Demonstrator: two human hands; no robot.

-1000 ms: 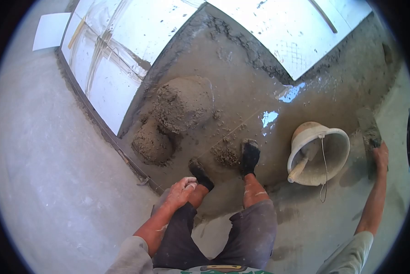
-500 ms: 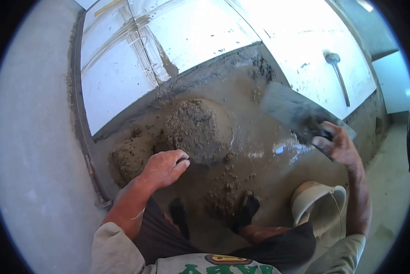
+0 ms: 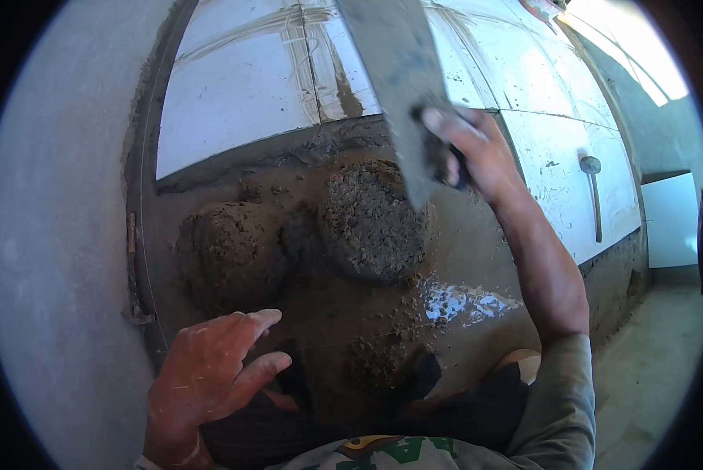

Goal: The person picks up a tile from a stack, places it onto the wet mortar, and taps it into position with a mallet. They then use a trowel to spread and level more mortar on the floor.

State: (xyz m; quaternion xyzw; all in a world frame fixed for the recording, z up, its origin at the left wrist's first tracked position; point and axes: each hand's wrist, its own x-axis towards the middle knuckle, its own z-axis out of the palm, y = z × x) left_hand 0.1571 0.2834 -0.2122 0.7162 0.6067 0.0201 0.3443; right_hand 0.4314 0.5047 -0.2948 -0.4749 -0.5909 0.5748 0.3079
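Note:
My right hand [image 3: 473, 149] is wrapped round the dark handle of a long, flat metal trowel [image 3: 402, 86], raised over the tiles and mortar and slightly blurred. Its lower end overlaps the right edge of a round mortar mound [image 3: 367, 223]. Nothing is in my left hand [image 3: 218, 364], whose thumb and fingers are apart, low at the left. Above it lies a second, lumpy mound [image 3: 234, 247]. Both mounds rest on wet grey mortar [image 3: 320, 313], beside white tiles [image 3: 234, 110] smeared with cement.
A mallet [image 3: 593, 196] lies on the right tiles. A hammer [image 3: 135, 274] lies along the left edge, near a thin string. Part of a bucket [image 3: 524, 360] shows by my right leg. Another white panel [image 3: 671, 219] stands at the far right. Wet puddles glisten on the mortar.
My right hand has swung the trowel up and to the left, turning it steeper. My left hand has moved down and left, and its fingers have spread. The view has shifted.

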